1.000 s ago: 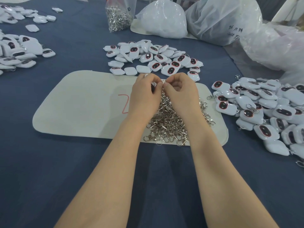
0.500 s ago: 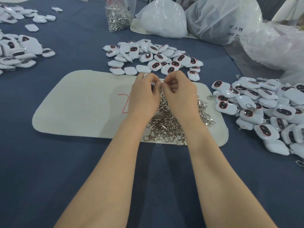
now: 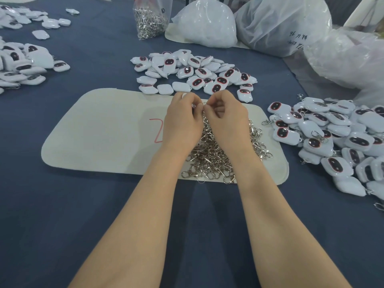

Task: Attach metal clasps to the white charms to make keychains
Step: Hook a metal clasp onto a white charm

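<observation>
My left hand (image 3: 182,119) and my right hand (image 3: 226,115) meet fingertip to fingertip above a heap of silver metal clasps (image 3: 216,156) on a cream mat (image 3: 104,134). The left hand's fingers curl round a white charm, of which only a sliver shows by the fingertips. The right hand pinches a small metal clasp (image 3: 204,103) against it. Loose white charms (image 3: 193,73) with dark red-rimmed ovals lie in a pile just beyond the hands. To the right lies a pile of charms with clasps on them (image 3: 324,138).
More white charms (image 3: 22,63) lie at the left edge. A clear bag of clasps (image 3: 150,19) stands at the back, beside white plastic bags (image 3: 207,23) and larger translucent bags (image 3: 286,23). A dark blue cloth (image 3: 62,204) covers the table.
Both hands have shifted slightly away from me over the clasp heap, and the fingertips have stayed together on the charm and clasp.
</observation>
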A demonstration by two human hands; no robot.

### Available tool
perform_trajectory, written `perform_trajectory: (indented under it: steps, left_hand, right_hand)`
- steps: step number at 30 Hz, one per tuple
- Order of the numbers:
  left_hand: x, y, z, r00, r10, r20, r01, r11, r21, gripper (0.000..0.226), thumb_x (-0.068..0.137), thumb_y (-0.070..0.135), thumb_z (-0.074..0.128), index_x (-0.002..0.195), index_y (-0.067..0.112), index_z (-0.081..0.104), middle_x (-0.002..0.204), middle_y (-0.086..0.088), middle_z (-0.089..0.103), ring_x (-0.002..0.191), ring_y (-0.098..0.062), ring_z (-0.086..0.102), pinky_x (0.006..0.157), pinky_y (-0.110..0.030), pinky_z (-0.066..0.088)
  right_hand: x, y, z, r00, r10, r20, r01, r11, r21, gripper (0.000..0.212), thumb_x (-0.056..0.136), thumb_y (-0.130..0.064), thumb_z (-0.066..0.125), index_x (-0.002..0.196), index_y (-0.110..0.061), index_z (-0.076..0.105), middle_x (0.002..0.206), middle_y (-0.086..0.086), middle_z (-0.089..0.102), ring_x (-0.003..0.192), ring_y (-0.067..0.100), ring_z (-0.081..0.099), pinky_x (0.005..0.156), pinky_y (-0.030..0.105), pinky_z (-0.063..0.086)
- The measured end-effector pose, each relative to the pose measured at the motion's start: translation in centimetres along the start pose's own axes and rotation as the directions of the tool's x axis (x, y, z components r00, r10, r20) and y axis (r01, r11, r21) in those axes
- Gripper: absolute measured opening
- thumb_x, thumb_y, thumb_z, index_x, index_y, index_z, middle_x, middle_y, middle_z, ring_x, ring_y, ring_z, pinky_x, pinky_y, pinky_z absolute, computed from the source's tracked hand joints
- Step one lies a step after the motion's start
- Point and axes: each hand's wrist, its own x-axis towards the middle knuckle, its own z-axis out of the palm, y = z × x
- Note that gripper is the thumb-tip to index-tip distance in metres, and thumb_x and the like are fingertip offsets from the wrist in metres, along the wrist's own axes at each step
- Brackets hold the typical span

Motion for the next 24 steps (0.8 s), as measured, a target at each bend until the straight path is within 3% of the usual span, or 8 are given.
perform_trajectory:
  steps: [7, 13, 15, 17, 18, 21, 24]
  left_hand:
    - [0.0, -0.2, -0.1, 1.0, -0.023, 0.002, 0.023, 1.0, 0.004, 0.013, 0.094, 0.012, 0.049, 0.097, 0.009, 0.062, 0.106, -0.007, 0.056, 0.086, -0.015, 0.05, 0.077, -0.027, 0.039]
    - [0.0, -0.3, 0.0, 0.998, -0.044, 0.039, 0.046, 0.998, -0.041, 0.006, 0.094, 0.015, 0.053, 0.092, 0.016, 0.059, 0.099, -0.004, 0.06, 0.071, -0.007, 0.048, 0.066, -0.015, 0.032]
    - [-0.1, -0.2, 0.0, 0.998, -0.038, 0.041, 0.041, 0.995, -0.088, 0.004, 0.093, 0.017, 0.054, 0.096, 0.019, 0.056, 0.093, 0.003, 0.059, 0.064, 0.0, 0.049, 0.06, -0.012, 0.033]
    - [-0.2, 0.1, -0.1, 0.999, -0.052, 0.016, 0.054, 0.982, -0.182, 0.019, 0.093, 0.018, 0.055, 0.111, 0.018, 0.05, 0.085, 0.016, 0.053, 0.064, 0.004, 0.052, 0.061, -0.007, 0.037]
    - [-0.2, 0.3, -0.2, 0.997, -0.078, 0.014, 0.079, 0.97, -0.229, 0.026, 0.092, 0.02, 0.057, 0.115, 0.018, 0.045, 0.083, 0.017, 0.05, 0.066, 0.002, 0.054, 0.065, -0.01, 0.042]
    - [-0.3, 0.6, -0.2, 0.984, -0.158, 0.082, 0.175, 0.937, -0.302, 0.026, 0.091, 0.024, 0.059, 0.106, 0.019, 0.039, 0.084, 0.01, 0.051, 0.07, -0.018, 0.062, 0.075, -0.037, 0.053]
    - [-0.2, 0.7, -0.3, 0.968, -0.192, 0.164, 0.238, 0.908, -0.343, 0.012, 0.092, 0.022, 0.057, 0.098, 0.019, 0.047, 0.093, 0.006, 0.057, 0.073, -0.023, 0.065, 0.076, -0.041, 0.056]
  right_hand:
    - [-0.1, 0.2, 0.0, 0.992, -0.113, 0.059, 0.119, 0.988, -0.097, 0.008, 0.089, -0.004, 0.056, 0.088, -0.012, 0.054, 0.085, 0.002, 0.06, 0.074, 0.018, 0.054, 0.068, 0.023, 0.044]
    - [-0.1, 0.5, 0.1, 0.994, -0.097, 0.04, 0.1, 0.99, -0.097, 0.013, 0.089, -0.004, 0.055, 0.086, -0.015, 0.05, 0.079, 0.001, 0.058, 0.07, 0.015, 0.052, 0.066, 0.02, 0.042]
    - [-0.1, 0.6, 0.0, 0.997, -0.072, 0.021, 0.074, 0.992, -0.099, 0.013, 0.089, -0.004, 0.055, 0.086, -0.015, 0.05, 0.078, -0.001, 0.058, 0.071, 0.015, 0.053, 0.067, 0.022, 0.043]
    - [-0.1, 0.8, 0.1, 0.999, -0.049, 0.005, 0.049, 0.993, -0.111, 0.012, 0.09, -0.004, 0.054, 0.086, -0.015, 0.05, 0.075, -0.005, 0.055, 0.069, 0.011, 0.052, 0.068, 0.024, 0.045]
    - [0.0, 0.9, 0.1, 0.999, -0.034, -0.002, 0.034, 0.992, -0.119, 0.012, 0.09, -0.005, 0.054, 0.086, -0.015, 0.05, 0.074, -0.007, 0.054, 0.068, 0.009, 0.051, 0.068, 0.025, 0.045]
    - [0.1, 1.1, 0.0, 1.0, 0.006, -0.015, -0.008, 0.99, -0.142, 0.01, 0.091, -0.005, 0.052, 0.088, -0.014, 0.05, 0.076, -0.002, 0.056, 0.072, 0.016, 0.054, 0.07, 0.032, 0.047]
    - [0.1, 1.2, 0.0, 1.0, 0.018, -0.024, -0.021, 0.987, -0.159, 0.009, 0.09, -0.005, 0.052, 0.087, -0.014, 0.05, 0.079, 0.001, 0.057, 0.075, 0.019, 0.055, 0.071, 0.035, 0.047]
